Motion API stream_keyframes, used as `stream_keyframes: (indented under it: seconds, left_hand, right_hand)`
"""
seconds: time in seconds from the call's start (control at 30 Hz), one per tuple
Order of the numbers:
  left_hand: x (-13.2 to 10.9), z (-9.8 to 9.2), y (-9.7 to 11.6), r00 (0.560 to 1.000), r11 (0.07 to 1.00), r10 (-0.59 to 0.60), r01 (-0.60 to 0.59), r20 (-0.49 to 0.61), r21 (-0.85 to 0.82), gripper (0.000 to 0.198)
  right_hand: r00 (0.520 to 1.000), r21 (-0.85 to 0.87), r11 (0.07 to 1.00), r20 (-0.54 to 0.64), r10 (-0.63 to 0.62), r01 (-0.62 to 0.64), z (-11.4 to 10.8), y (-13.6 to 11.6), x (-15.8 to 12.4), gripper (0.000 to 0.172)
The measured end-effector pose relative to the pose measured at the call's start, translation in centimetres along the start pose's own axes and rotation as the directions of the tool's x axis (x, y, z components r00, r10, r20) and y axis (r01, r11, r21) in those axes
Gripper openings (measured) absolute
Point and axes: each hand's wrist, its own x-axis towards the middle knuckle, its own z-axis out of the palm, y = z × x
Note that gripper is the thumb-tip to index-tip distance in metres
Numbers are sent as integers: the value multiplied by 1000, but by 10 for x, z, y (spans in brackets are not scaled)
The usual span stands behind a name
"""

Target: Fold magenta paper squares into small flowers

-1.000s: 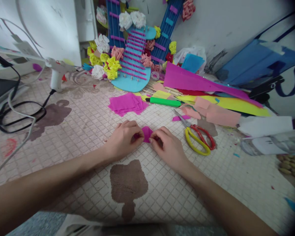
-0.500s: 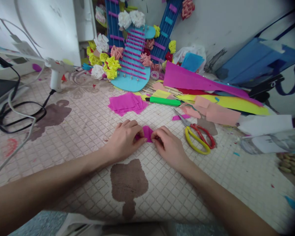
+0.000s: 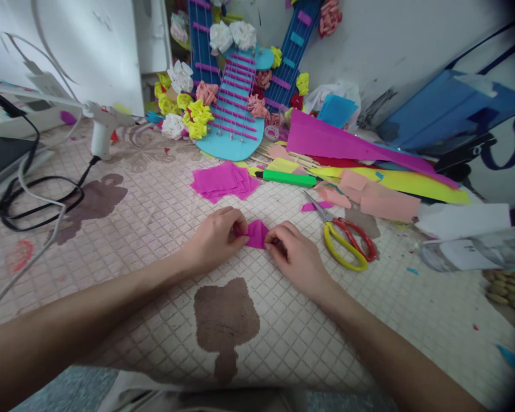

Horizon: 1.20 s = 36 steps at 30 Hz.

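Between my two hands is a small piece of magenta crepe paper (image 3: 257, 233), creased and low over the table. My left hand (image 3: 218, 239) pinches its left edge between thumb and fingers. On the opposite side, my right hand (image 3: 295, 252) grips the right edge in a pinch. My fingertips partly cover the paper's sides. Just behind the hands lies a stack of magenta paper squares (image 3: 224, 181). To the right of my right hand rest scissors (image 3: 345, 243) with yellow and red handles, their blades pointing away from me.
A green cutter (image 3: 289, 178) lies behind the hands, near coloured paper sheets (image 3: 381, 177). Blue cardboard models with paper flowers (image 3: 197, 118) stand at the back. On the left are a white glue gun (image 3: 100, 131) and its cable; at right lies a clear bottle (image 3: 463, 253).
My left hand has shifted slightly left, and more of the magenta paper shows between the hands. The right hand keeps its pinch. The whole view has moved a little.
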Motion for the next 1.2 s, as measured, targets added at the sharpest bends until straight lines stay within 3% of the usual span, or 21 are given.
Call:
stream_keyframes:
  seconds: [0.17,0.4,0.6,0.7,0.87,1.0,1.1,1.2]
  left_hand:
    - [1,3,1,1000,997,9,-8,-12,77,13]
    - [4,-1,-8,997,999,-28,25,-68,-38,16]
    - [8,1,-9,999,993,-31,35,-39,114,14]
    - [8,1,-7,999,994,-34,36,-23,108,8]
    - [7,0,-4,997,996,-79,78,-23,-40,5]
    - [7,0,-6,989,945,-147,141,2,-296,11]
    - [7,-1,-4,982,836,-153,189,112,-516,19]
    - [7,-4,3,964,779,-104,231,243,-583,25]
  right_hand:
    - [1000,42,999,-11,-7,7,-1,1,1,14]
    - [992,227,973,-114,54,-27,-9,13,8,7]
    - [992,95,993,-104,75,-65,-11,13,9,5]
    - [994,43,995,-50,95,-93,-13,14,9,5]
    - [994,61,993,-23,104,-102,-15,15,10,8]
    - [986,352,926,-46,162,-136,-16,14,12,5]
    - [975,610,779,-42,217,-147,-17,16,14,9]
    - [984,658,743,-14,177,-124,-18,18,16,7]
